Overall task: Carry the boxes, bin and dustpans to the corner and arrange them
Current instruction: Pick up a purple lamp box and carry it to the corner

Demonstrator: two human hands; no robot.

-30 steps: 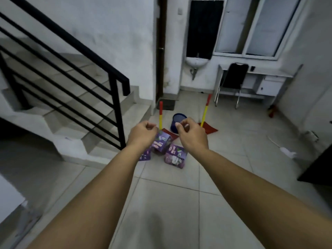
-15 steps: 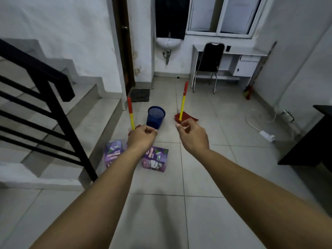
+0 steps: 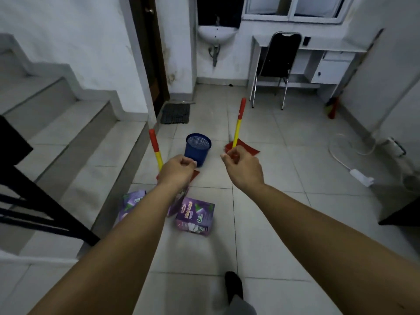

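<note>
Your left hand (image 3: 176, 171) is curled almost to a fist, thumb against forefinger, and holds nothing. It hangs in the air in front of the left dustpan (image 3: 156, 153), whose red-and-yellow handle stands upright just behind it; whether a knuckle brushes that handle cannot be told. Your right hand (image 3: 242, 168) is curled the same narrow way, empty too, and sits in front of the foot of the right dustpan (image 3: 238, 123), apart from it as far as shows.

Below your left wrist lie the boxes (image 3: 195, 215): one purple box in plain view on the floor, another part hidden under your forearm, a third at the far left by the stairs (image 3: 75, 133). The blue bin (image 3: 197, 149) stands between the two dustpans, a little farther off.

Mind the risks. Both handles stand free, so a careless reach could likely tip one over, and the left one could fall against the bin. Your foot (image 3: 233, 284) is near the boxes; a stride could kick them. The cable (image 3: 341, 155) on the right floor may trip you.
</note>
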